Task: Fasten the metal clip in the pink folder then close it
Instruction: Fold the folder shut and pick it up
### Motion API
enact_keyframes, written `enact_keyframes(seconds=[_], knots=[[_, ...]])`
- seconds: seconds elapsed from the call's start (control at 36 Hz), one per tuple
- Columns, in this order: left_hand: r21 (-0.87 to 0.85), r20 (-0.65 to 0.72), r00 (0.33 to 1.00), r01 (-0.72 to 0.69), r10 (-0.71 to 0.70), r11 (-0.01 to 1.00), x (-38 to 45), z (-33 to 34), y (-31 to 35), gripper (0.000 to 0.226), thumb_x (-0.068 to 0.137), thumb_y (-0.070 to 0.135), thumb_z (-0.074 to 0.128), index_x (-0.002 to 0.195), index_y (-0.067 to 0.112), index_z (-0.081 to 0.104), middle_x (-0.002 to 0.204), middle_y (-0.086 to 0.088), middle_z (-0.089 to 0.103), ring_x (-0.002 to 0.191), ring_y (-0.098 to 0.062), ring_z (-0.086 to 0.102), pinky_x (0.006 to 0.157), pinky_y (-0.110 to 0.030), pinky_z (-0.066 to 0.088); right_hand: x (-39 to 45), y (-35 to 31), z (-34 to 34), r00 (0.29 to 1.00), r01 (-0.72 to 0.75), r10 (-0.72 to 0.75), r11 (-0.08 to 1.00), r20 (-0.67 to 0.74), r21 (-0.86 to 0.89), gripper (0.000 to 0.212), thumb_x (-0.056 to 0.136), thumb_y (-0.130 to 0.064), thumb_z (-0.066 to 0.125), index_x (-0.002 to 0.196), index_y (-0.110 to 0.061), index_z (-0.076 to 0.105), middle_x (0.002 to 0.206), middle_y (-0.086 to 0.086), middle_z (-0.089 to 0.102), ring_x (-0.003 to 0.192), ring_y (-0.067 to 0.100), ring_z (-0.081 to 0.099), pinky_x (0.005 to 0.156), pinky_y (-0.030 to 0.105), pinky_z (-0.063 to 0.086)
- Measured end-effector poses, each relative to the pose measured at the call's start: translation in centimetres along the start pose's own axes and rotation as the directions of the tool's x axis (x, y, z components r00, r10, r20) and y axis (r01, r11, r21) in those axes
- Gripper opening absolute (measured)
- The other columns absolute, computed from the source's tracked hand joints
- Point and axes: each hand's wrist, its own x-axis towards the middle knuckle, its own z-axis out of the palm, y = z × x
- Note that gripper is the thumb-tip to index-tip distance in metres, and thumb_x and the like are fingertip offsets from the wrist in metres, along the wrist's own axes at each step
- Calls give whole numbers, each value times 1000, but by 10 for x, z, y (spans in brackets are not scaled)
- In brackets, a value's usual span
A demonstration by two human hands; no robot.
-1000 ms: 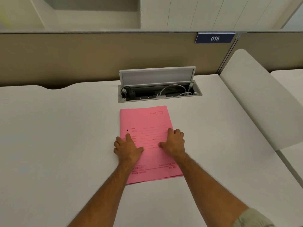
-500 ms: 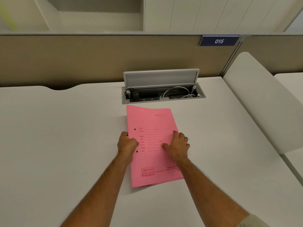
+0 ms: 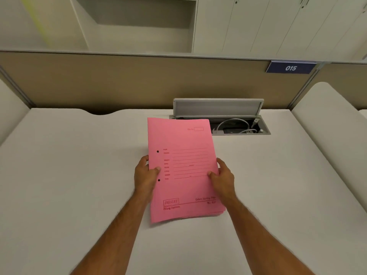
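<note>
- Pink card: the pink folder [image 3: 182,167] is shut, front cover facing you, printed lines and a "DELUXE" mark readable, two punched holes along its left edge.
- You hold it over the middle of the white table [image 3: 65,175], its far end tipped up so that its top corner overlaps the open cable tray [image 3: 238,128]. Whether the near edge touches the table cannot be told.
- Your left hand [image 3: 144,176] pinches the left edge between the two holes: thumb on the cover, fingers [image 3: 144,158] curled behind.
- Your right hand [image 3: 223,180] pinches the right edge at about the same height, thumb on the cover, the other fingers wrapped round the edge.
- The metal clip is not visible from outside.
- Inside the tray lie white cables; its grey lid [image 3: 218,107] stands upright.
- Behind it runs a tan partition [image 3: 119,84] bearing a blue plate [image 3: 291,68] marked "015".
</note>
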Motion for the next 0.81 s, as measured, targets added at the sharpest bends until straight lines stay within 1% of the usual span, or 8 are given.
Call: enact_keyframes(seconds=[0.17, 0.22, 0.25, 0.31, 0.44, 0.53, 0.64, 0.81], knots=[[74, 2, 997, -77, 77, 994, 25, -42, 25, 64, 87, -7, 52, 98, 55, 63, 90, 4, 76, 79, -23, 76, 56, -33, 62, 5, -40, 48, 999, 34, -34, 999, 18, 32, 49, 99, -7, 55, 146, -17, 44, 124, 7, 67, 111, 28, 66, 99, 45, 55], [116, -22, 998, -58, 61, 992, 37, -55, 30, 65, 90, -4, 54, 125, 51, 53, 103, 5, 73, 84, -23, 74, 57, -34, 62, 8, -50, 63, 999, 43, -44, 998, 22, 41, 45, 99, -6, 54, 142, -15, 46, 121, 8, 68, 108, 27, 67, 96, 43, 55], [140, -54, 998, -32, 40, 990, 43, -61, 31, 71, 92, -1, 55, 145, 42, 39, 108, 5, 68, 86, -22, 72, 61, -36, 62, 9, -56, 71, 998, 47, -48, 998, 27, 44, 44, 99, -6, 54, 141, -15, 46, 120, 7, 68, 107, 26, 67, 95, 41, 55], [182, -118, 992, -26, 48, 983, 54, -74, 34, 78, 93, 1, 58, 155, 28, 20, 100, 7, 63, 84, -18, 68, 63, -34, 59, 13, -67, 88, 998, 56, -58, 997, 38, 52, 43, 100, -6, 53, 140, -15, 45, 119, 6, 67, 103, 23, 66, 93, 40, 56], [276, -191, 969, -103, 160, 955, 77, -95, 41, 43, 88, -6, 58, 115, 24, 40, 95, 6, 61, 84, -14, 63, 57, -22, 47, 25, -88, 120, 995, 63, -68, 996, 72, 70, 44, 99, -4, 51, 140, -16, 41, 117, 4, 66, 94, 18, 64, 88, 38, 57], [335, -187, 960, -139, 210, 932, 96, -103, 49, 34, 91, -1, 61, 109, 25, 46, 102, 0, 63, 83, -19, 65, 66, -31, 56, 37, -98, 134, 995, 62, -67, 996, 71, 68, 44, 98, -4, 51, 139, -16, 41, 112, 1, 65, 90, 16, 63, 79, 29, 54], [406, -162, 957, -158, 241, 900, 122, -107, 55, 20, 94, 3, 58, 107, 18, 57, 104, -5, 67, 87, -25, 66, 77, -42, 59, 54, -110, 150, 994, 51, -57, 997, 89, 65, 46, 98, -3, 53, 141, -16, 42, 109, -3, 62, 95, 18, 63, 85, 35, 55], [467, -174, 956, -131, 236, 875, 154, -102, 52, 20, 93, 0, 58, 105, 15, 54, 107, -8, 64, 90, -23, 62, 73, -37, 55, 82, -122, 168, 992, 104, -105, 994, 65, 16, 50, 88, 7, 54, 135, -11, 51, 121, 3, 60, 107, 20, 60, 93, 31, 53]])
